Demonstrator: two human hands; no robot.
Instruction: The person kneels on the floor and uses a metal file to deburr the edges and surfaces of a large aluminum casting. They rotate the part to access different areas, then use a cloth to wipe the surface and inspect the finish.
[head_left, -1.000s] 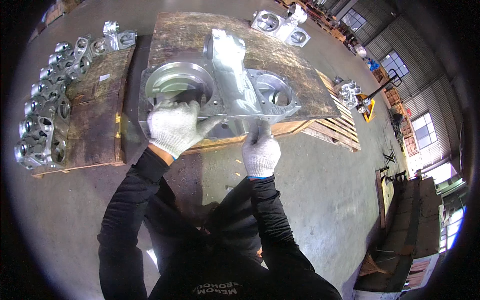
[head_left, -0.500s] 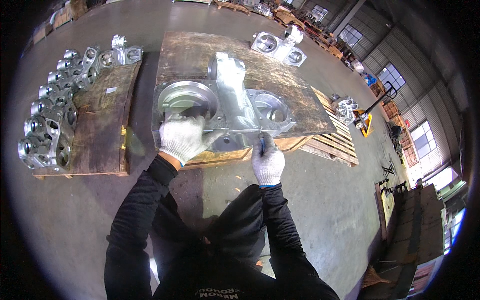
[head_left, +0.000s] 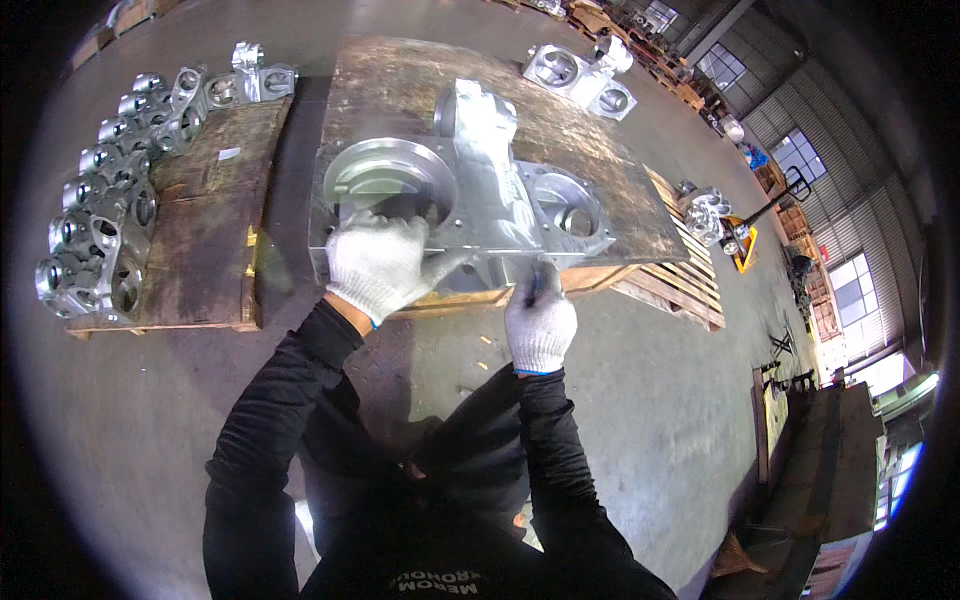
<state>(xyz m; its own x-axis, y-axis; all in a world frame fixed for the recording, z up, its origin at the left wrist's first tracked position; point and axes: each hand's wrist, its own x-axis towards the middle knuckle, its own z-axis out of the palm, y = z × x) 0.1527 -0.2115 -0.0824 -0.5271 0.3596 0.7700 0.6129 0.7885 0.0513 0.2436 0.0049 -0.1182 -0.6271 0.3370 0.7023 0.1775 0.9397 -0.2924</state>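
A large silver metal casting (head_left: 492, 195) with a wide round bore on the left, a smaller bore on the right and a raised arm between them lies at the front edge of a worn wooden board. My left hand (head_left: 378, 262), in a white knit glove, hooks its fingers over the front rim of the wide bore, thumb stretched along the casting's front edge. Close by, my right hand (head_left: 540, 322), also gloved, is closed with its fingertips against the front face, right of the middle. Whatever those fingers may pinch is hidden; the glove's fingertips look dark.
The wooden board (head_left: 385, 85) carries another casting (head_left: 585, 78) at its far right. A second board (head_left: 205, 235) on the left holds several similar castings (head_left: 125, 205) in rows. Right of my board are a slatted pallet (head_left: 680, 290) and a yellow pallet jack (head_left: 742, 243).
The whole view has shifted, so boards and castings sit higher in the picture. Both hands keep to the casting's front edge, with the right fingertips slightly moved.
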